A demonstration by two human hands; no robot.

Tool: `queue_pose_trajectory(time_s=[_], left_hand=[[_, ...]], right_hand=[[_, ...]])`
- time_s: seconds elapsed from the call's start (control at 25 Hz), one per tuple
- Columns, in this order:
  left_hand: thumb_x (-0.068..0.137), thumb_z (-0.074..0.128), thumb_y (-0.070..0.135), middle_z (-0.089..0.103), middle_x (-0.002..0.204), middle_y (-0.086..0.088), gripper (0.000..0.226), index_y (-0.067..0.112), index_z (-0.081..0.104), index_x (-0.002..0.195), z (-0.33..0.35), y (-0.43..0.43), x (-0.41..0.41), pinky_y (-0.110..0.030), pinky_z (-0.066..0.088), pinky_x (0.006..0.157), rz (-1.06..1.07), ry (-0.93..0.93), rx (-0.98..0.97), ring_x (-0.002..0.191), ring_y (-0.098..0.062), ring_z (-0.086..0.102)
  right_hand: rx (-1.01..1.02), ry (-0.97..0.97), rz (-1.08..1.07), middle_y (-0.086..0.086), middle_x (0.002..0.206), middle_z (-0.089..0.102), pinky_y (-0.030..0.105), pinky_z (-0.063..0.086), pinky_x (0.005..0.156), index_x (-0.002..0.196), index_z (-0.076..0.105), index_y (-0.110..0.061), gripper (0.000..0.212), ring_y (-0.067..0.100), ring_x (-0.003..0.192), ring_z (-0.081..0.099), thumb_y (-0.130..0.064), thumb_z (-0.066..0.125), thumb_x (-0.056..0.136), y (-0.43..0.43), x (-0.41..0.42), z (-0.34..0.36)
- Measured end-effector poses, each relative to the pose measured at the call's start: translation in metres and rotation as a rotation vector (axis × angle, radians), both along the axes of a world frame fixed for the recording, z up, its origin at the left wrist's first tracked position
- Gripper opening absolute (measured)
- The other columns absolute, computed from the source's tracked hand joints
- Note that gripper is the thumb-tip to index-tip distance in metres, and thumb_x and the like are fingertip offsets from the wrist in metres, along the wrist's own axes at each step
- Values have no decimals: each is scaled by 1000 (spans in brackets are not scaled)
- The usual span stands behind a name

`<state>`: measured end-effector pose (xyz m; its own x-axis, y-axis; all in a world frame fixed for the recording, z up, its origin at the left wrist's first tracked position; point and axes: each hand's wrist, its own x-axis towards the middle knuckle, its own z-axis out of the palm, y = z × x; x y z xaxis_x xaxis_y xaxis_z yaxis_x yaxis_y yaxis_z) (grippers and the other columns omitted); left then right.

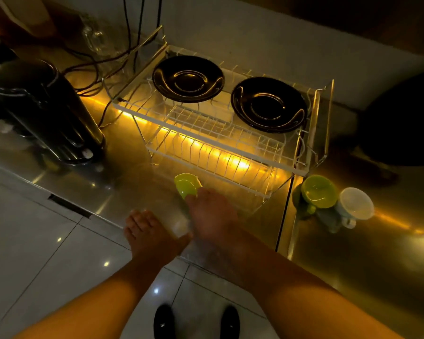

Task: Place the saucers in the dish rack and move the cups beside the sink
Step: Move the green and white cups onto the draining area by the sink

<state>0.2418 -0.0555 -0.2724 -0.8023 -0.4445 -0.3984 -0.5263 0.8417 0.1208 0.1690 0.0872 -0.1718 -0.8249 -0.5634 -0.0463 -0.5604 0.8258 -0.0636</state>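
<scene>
Two black saucers lie flat on the top tier of the white wire dish rack [240,152]: one saucer [188,78] at the left, the other saucer [269,104] at the right. My right hand [212,216] grips a green cup [187,185], tilted, just in front of the rack's lower tier. My left hand [150,234] hovers beside it, fingers loosely curled, holding nothing. On the counter right of the rack stand a second green cup [318,191] and a white cup [356,203], touching each other.
A black electric kettle [42,111] stands at the left with cables [103,62] trailing behind it. A glass mug [96,41] sits at the back. A dark round object [404,118] fills the right edge. The steel counter's [353,253] front edge runs diagonally; tiled floor lies below.
</scene>
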Motion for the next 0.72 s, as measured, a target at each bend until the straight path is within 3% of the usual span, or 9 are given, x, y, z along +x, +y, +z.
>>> queue_pose_trajectory(time_s=[0.08,0.16,0.24,0.36,0.44,0.52,0.72], left_hand=[[70,41,87,8,164,-24,117,11,16,154,14,5,-6,-62,15,116,-173,64,2,149,-43,5],[79,46,73,19,164,-14,89,21,32,150,26,21,-14,-59,17,117,-425,156,47,151,-37,10],[86,44,67,25,163,-10,76,24,38,148,36,41,-22,-55,14,120,-598,190,107,151,-31,14],[88,41,65,30,162,-7,74,25,39,150,40,86,-33,-50,12,121,-803,198,151,150,-27,19],[88,39,66,30,161,-4,74,27,38,151,35,114,-39,-47,10,121,-869,210,146,149,-24,20],[88,39,69,30,161,-4,75,29,35,152,26,141,-43,-45,9,121,-904,225,152,148,-24,21],[90,33,71,25,163,-3,74,31,31,152,1,200,-43,-48,13,122,-956,254,193,150,-22,15]], right_hand=[[-186,-116,-148,13,101,64,38,51,72,112,62,-18,26,31,92,62,-28,60,88,32,4,4],[-523,-279,-369,-1,84,65,26,44,63,91,63,-29,3,10,80,62,-29,62,88,70,19,6],[-804,-408,-640,-11,69,59,21,40,57,75,56,-37,17,1,66,56,-31,64,89,108,38,2],[-976,-515,-984,-5,60,60,31,43,55,69,63,-24,22,12,59,57,-34,63,90,175,67,-5],[-1086,-554,-1131,7,63,62,37,47,55,70,64,-17,28,18,58,58,-32,59,93,217,83,-10],[-1175,-583,-1211,17,73,65,41,53,60,73,67,-14,26,27,64,60,-24,56,94,255,96,-12],[-1354,-525,-1332,28,86,67,50,53,75,86,67,-1,25,33,76,64,-19,55,97,330,124,-19]])
